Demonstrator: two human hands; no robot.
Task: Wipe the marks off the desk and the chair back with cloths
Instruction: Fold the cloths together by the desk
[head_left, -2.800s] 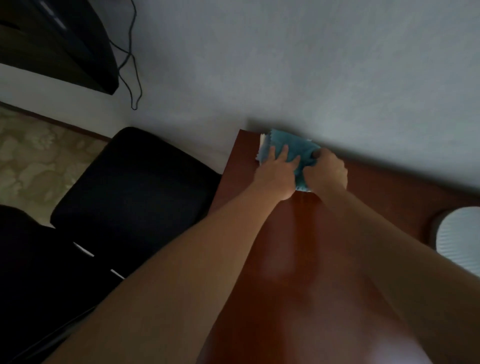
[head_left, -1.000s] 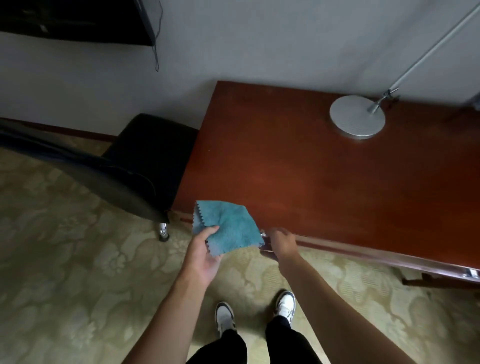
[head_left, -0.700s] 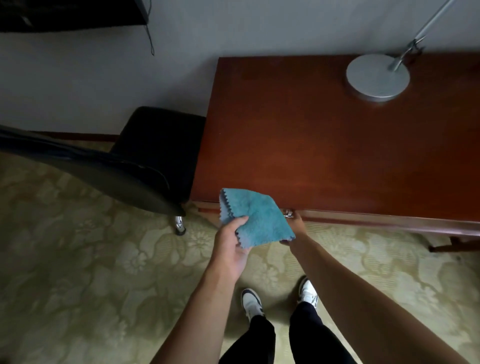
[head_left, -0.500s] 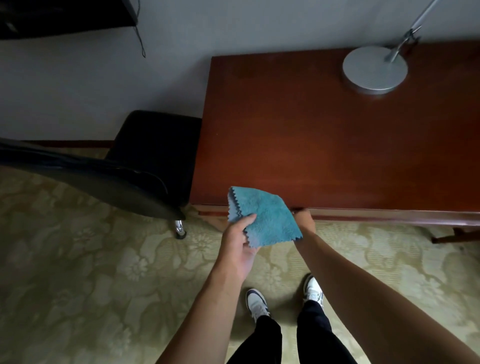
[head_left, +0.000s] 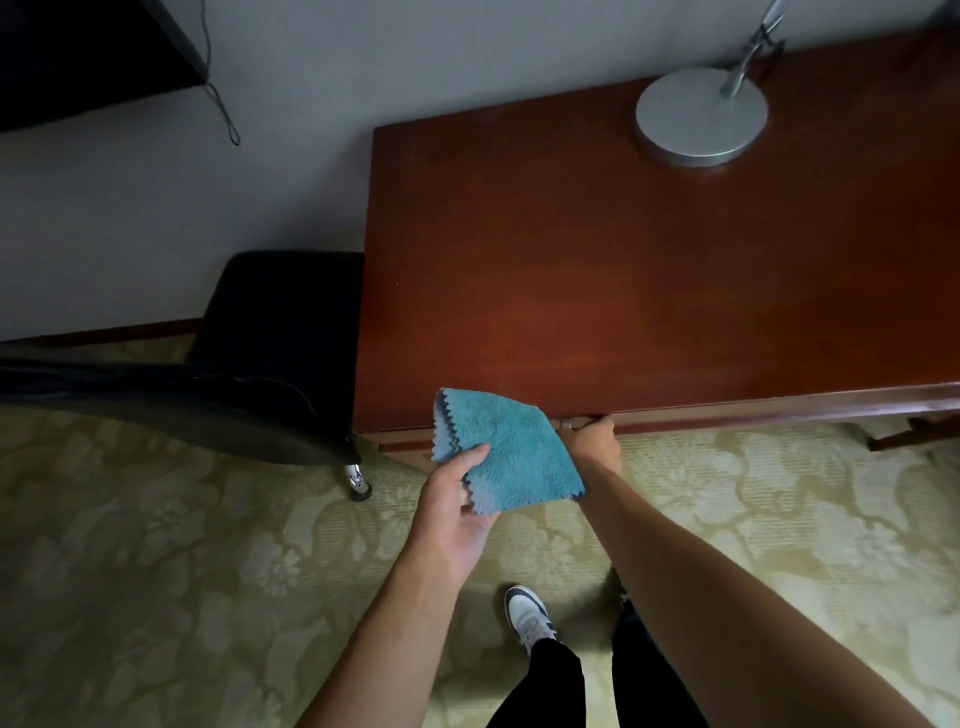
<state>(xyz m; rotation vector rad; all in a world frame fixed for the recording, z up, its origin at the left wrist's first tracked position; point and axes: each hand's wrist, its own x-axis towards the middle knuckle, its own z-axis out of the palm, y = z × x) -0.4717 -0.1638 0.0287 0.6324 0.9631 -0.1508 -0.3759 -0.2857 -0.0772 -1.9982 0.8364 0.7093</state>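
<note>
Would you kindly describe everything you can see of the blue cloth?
The blue cloth looks like fluffy microfibre, folded into a rough square of several layers with zigzag-cut edges. The left hand pinches its near left corner, thumb on top, holding it in the air before the desk's front edge. It partly hides the right hand.

Desk (head_left: 649, 291) top was bare across its left and middle; lamp base (head_left: 701, 117) stood at the far right corner, near the wall. Black chair (head_left: 249, 374) sat just beside the desk's left edge, blocking approach from that side. Patterned carpet (head_left: 156, 571) lay unobstructed along the near edge.
</note>
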